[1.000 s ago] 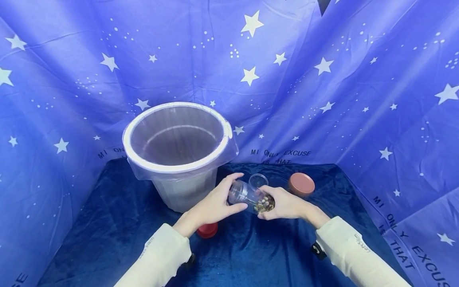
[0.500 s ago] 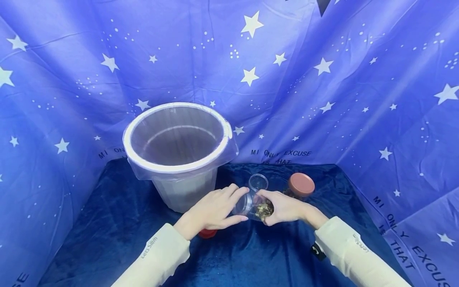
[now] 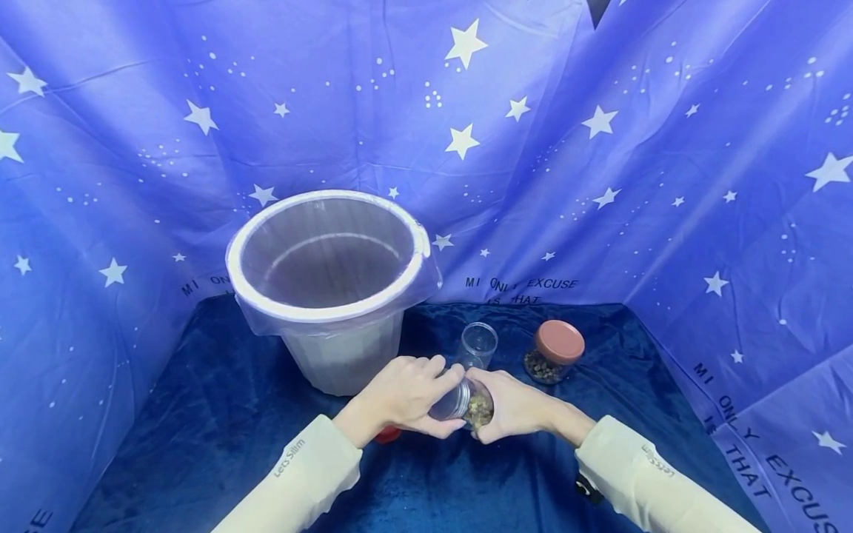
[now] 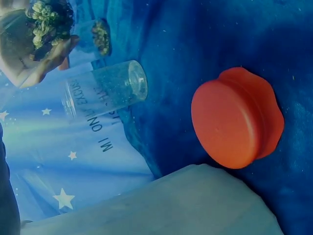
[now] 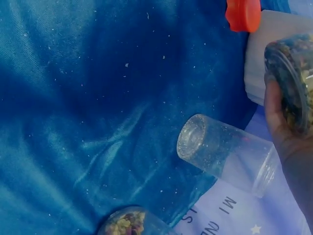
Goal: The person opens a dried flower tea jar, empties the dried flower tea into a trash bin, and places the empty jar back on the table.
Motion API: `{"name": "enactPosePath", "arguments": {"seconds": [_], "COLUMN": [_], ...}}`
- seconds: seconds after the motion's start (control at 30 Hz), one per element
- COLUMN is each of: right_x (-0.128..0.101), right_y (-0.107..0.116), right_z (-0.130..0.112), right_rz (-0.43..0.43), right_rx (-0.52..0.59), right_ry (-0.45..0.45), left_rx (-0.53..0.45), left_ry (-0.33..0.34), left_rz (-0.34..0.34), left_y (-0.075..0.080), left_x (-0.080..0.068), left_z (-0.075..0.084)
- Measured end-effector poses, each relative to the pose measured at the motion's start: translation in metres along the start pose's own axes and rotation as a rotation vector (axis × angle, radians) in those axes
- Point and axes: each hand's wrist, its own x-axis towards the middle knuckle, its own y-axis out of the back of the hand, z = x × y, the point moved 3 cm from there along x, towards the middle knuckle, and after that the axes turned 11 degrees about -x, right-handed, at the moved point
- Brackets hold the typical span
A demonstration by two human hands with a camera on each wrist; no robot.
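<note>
Both hands hold one clear jar (image 3: 480, 409) of dried yellowish flower buds, tipped sideways in front of the white bin. My right hand (image 3: 516, 406) grips its bottom end, thumb and fingers on opposite sides. Around the threaded neck end curl the fingers and thumb of my left hand (image 3: 408, 396). The buds (image 4: 45, 19) show through the jar wall in the left wrist view. A red scalloped lid (image 4: 227, 122) lies on the cloth below my left hand, mostly hidden by it in the head view. Just beyond the hands stands a clear cup (image 3: 479, 342).
A large white bin (image 3: 343, 363) with a clear liner over its rim stands at the left. Right of the clear cup is a second jar (image 3: 546, 366) with dark dried bits and a pinkish lid (image 3: 560, 340). Dark blue velvet cloth (image 3: 533, 481) covers the table; starry blue drapes hang around.
Both hands and the jar have moved nearer the body and slightly left. My left fingers have turned over the neck end. The clear cup and second jar now show more fully.
</note>
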Motion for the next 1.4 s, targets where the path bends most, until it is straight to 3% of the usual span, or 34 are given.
{"name": "enactPosePath", "arguments": {"seconds": [0.23, 0.37, 0.53, 0.83, 1.0, 1.23, 1.3, 1.4], "right_x": [0.0, 0.001, 0.003, 0.005, 0.006, 0.011, 0.011, 0.011], "right_y": [0.0, 0.002, 0.003, 0.007, 0.008, 0.004, 0.002, 0.001], "right_z": [0.001, 0.001, 0.003, 0.005, 0.005, 0.01, 0.011, 0.011], "right_rz": [0.021, 0.047, 0.072, 0.087, 0.12, 0.19, 0.196, 0.192], "right_rx": [0.015, -0.008, -0.001, 0.034, -0.068, -0.222, -0.24, -0.249], "right_ry": [-0.017, -0.01, -0.018, -0.074, -0.127, -0.166, -0.17, -0.17], "left_rx": [-0.038, -0.077, -0.17, -0.324, -0.386, -0.52, -0.549, -0.59], "left_ry": [0.129, 0.238, 0.423, 0.763, 0.951, 1.307, 1.37, 1.408], "left_rz": [-0.056, -0.087, -0.132, -0.28, -0.323, -0.336, -0.34, -0.351], "left_y": [-0.002, -0.002, -0.002, -0.001, -0.003, -0.009, -0.009, -0.008], "left_x": [0.001, 0.002, 0.006, 0.014, 0.015, 0.014, 0.014, 0.012], "left_z": [0.0, 0.0, -0.001, -0.002, -0.002, -0.002, -0.002, -0.003]}}
